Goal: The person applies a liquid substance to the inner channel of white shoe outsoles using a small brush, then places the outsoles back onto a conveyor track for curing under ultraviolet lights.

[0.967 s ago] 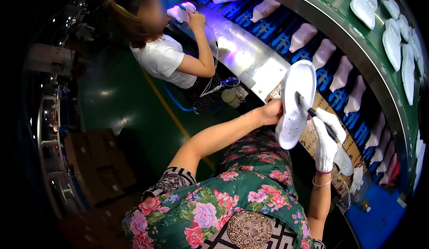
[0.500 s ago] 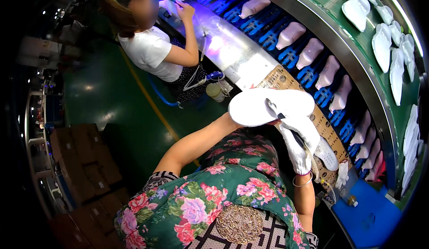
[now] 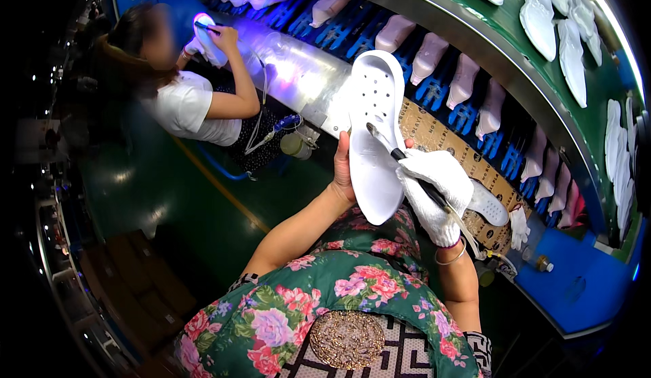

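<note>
My bare left hand (image 3: pixel 344 166) is closed on the edge of a white shoe sole (image 3: pixel 378 188), thumb along its left side. The sole stands lengthwise in front of me, its inner face towards me, with small dark holes in its far half. My right hand (image 3: pixel 442 184), in a white knit glove, grips a dark-handled brush (image 3: pixel 397 154) with a thin tube trailing from its rear end. The brush tip is over the middle of the sole; whether it touches cannot be told. Another white sole (image 3: pixel 488 203) lies just beyond my right hand.
Brown printed paper (image 3: pixel 434 131) covers part of the metal bench. Behind it runs a rack of pale shoe lasts (image 3: pixel 428 58) on blue holders; white soles (image 3: pixel 539 22) lie on the green belt above. A white glove (image 3: pixel 519 227) rests by a blue surface (image 3: pixel 566 290). A co-worker (image 3: pixel 193 100) sits at left.
The sole in my left hand has turned from lying crosswise to lengthwise, its holed face now showing. The brush has moved with my right hand over it. My view has shifted to the right.
</note>
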